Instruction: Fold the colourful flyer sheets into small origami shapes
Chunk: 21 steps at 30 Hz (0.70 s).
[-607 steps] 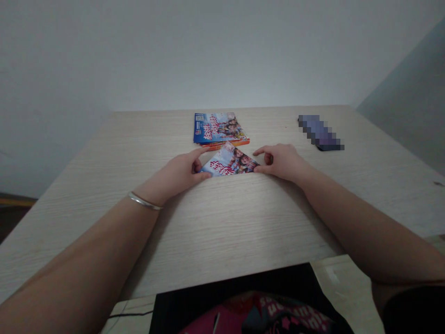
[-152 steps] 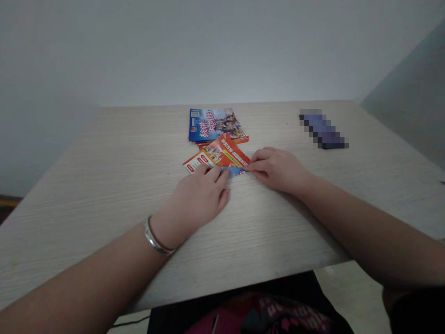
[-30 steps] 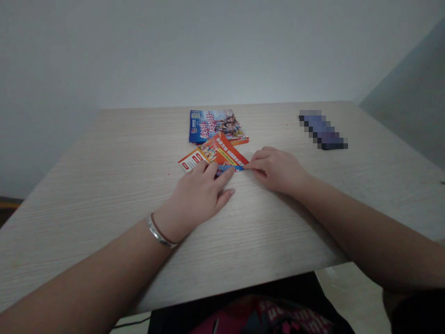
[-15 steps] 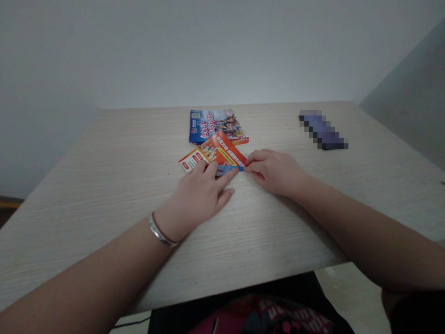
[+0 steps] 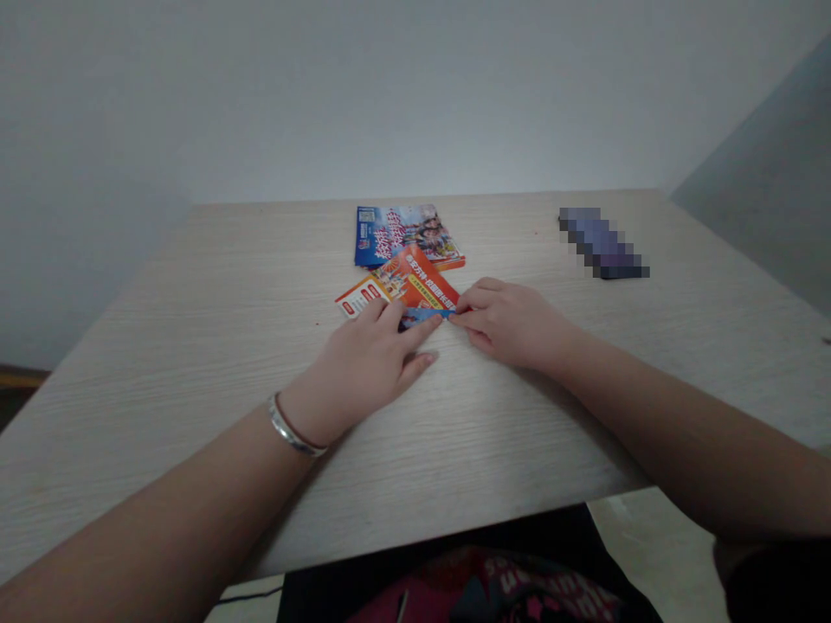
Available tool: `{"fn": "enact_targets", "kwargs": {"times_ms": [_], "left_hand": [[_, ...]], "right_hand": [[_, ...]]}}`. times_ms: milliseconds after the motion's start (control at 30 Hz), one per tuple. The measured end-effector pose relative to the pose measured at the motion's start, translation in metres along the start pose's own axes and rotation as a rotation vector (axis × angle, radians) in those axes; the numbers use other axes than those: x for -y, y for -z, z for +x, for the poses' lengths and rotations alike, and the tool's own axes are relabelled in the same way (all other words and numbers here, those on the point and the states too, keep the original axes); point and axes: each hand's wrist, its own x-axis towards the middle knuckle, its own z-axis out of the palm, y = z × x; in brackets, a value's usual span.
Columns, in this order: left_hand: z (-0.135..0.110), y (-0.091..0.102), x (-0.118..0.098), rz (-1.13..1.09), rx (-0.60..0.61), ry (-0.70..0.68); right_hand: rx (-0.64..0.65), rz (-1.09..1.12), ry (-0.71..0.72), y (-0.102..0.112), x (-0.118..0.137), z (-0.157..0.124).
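An orange printed leaflet (image 5: 415,279) lies tilted on the table, its near edge folded over so that a narrow blue strip of its back shows. My left hand (image 5: 373,355) rests palm down with fingers spread, several fingertips pressing on the leaflet and its folded strip. At the leaflet's right corner, my right hand (image 5: 510,320) pinches the end of the fold between thumb and fingers. A silver bracelet circles my left wrist. Parts of the leaflet's near side are hidden beneath my left fingers.
Just behind the leaflet sits a stack of blue printed flyers (image 5: 406,234), partly overlapped by it. A dark, pixelated flat object (image 5: 603,244) lies at the right. The pale wooden table (image 5: 195,346) meets a wall at the back; its front edge is close to my lap.
My right fingertips have shifted slightly left along the fold at the leaflet's corner. The left hand stays on the leaflet almost unmoved.
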Motion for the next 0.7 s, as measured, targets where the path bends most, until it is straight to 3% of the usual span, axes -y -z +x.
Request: {"fn": "enact_targets", "kwargs": {"times_ms": [300,700], "left_hand": [[-0.001,0.011,0.016,-0.097,0.074,-0.068],[-0.007,0.013,0.021,-0.041,0.06,0.062]], "right_hand": [[0.02,0.081,-0.036,0.002,-0.009,-0.007],[-0.014,0.088,-0.031,-0.003,-0.018,-0.013]]}}
